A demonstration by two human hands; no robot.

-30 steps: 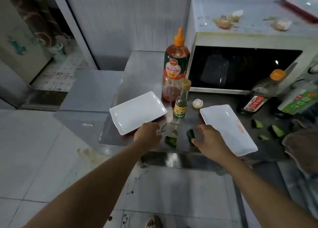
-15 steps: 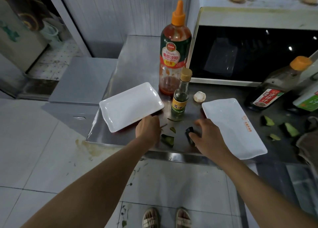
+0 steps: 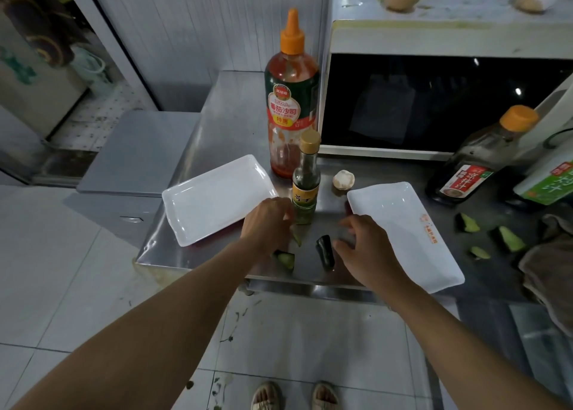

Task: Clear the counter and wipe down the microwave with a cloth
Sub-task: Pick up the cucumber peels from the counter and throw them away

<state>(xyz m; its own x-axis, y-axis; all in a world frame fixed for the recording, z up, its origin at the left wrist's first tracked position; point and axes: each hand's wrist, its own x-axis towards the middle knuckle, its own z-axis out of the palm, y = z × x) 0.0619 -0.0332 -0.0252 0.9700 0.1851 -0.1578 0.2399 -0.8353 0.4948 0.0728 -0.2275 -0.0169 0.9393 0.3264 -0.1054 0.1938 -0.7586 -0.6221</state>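
Task barely begun: left hand (image 3: 268, 223) curled over veg scraps (image 3: 286, 259) at frame ctr, grip can't tell, right hand (image 3: 361, 248) loose-open by dark peel (image 3: 325, 251); counter (image 3: 229, 106) cluttered w/ plates, bottles; microwave (image 3: 434, 41) upper right unwiped, cloth (image 3: 548, 273) right edge.

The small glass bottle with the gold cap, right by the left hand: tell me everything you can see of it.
The small glass bottle stands upright on the steel counter, just in front of the tall red sauce bottle. It has a gold screw cap, a slim neck, clear glass that looks nearly empty, and a yellow-and-green label with dark characters. The left hand is at its lower left side; whether it touches the bottle cannot be told. The garlic bulb lies apart to its right.
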